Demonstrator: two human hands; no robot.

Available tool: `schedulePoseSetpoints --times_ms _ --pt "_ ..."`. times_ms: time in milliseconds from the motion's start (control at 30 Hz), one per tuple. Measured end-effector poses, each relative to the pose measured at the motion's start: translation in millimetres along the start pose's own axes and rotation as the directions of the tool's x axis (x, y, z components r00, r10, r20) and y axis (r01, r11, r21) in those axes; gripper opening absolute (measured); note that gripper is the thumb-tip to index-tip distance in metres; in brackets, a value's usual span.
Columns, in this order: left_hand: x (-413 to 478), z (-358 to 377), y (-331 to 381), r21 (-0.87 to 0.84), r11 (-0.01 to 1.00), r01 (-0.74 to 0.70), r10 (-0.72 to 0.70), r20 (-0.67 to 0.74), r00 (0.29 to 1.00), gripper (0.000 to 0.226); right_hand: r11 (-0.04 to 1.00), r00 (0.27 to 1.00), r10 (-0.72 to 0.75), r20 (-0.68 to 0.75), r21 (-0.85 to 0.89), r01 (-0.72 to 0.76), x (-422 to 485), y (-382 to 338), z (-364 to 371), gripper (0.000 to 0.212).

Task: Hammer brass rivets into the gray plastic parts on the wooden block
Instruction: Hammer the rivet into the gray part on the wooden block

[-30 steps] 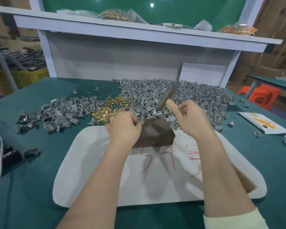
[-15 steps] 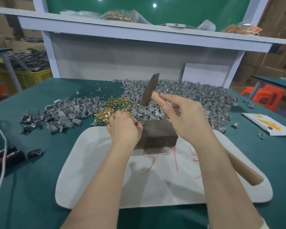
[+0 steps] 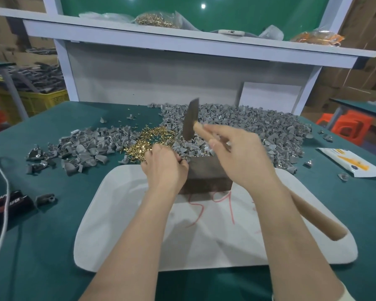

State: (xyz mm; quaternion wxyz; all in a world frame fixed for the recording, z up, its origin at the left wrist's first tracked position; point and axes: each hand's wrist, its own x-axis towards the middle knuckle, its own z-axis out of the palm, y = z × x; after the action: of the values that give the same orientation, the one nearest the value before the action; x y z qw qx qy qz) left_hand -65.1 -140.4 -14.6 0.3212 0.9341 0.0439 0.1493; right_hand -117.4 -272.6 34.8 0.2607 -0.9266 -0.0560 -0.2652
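Observation:
A dark wooden block (image 3: 206,170) stands on a white board (image 3: 126,231) in the middle of the green table. My left hand (image 3: 163,168) rests at the block's left edge with its fingers pinched together; what they hold is hidden. My right hand (image 3: 243,155) grips a hammer with a wooden handle (image 3: 313,216), its dark metal head (image 3: 191,119) raised above and behind the block. A heap of brass rivets (image 3: 152,140) lies just beyond my left hand. A big pile of gray plastic parts (image 3: 258,124) spreads behind the block.
A smaller pile of gray parts (image 3: 85,148) lies at the left. Black tool handles (image 3: 7,203) and a white cord (image 3: 4,205) sit at the left edge. A white and orange packet (image 3: 352,161) lies at the right. A white shelf (image 3: 182,44) spans the table's back.
The hammer head has risen from low over the block to a raised position behind it. My left hand has stayed at the block's left edge.

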Motion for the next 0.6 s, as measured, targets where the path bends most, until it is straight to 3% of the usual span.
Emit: schedulePoseSetpoints --times_ms 67,200,267,433,600 --pt "0.1 -0.3 0.1 -0.018 1.0 0.002 -0.002 -0.011 1.0 0.018 1.0 1.0 -0.003 -0.015 0.015 0.003 0.4 2.1 -0.4 0.032" --pt "-0.9 -0.2 -2.8 -0.02 1.0 0.015 -0.015 0.009 1.0 0.018 0.994 0.959 0.091 0.268 -0.078 -0.073 -1.2 1.6 9.6 0.031" --pt "-1.2 0.3 -3.0 -0.02 1.0 0.016 -0.015 0.01 1.0 0.017 0.996 0.969 0.087 0.231 -0.05 -0.077 -1.5 2.2 9.1 0.03" --pt "0.7 0.1 0.4 -0.04 0.998 0.041 -0.042 -0.019 0.999 0.017 0.999 0.998 0.006 -0.063 0.035 -0.004 -0.1 0.0 1.1 0.032" --pt "0.9 -1.0 0.1 -0.043 0.999 0.032 -0.033 -0.011 0.999 0.014 0.999 0.996 0.008 0.091 -0.051 -0.003 -1.1 -2.1 15.7 0.04"
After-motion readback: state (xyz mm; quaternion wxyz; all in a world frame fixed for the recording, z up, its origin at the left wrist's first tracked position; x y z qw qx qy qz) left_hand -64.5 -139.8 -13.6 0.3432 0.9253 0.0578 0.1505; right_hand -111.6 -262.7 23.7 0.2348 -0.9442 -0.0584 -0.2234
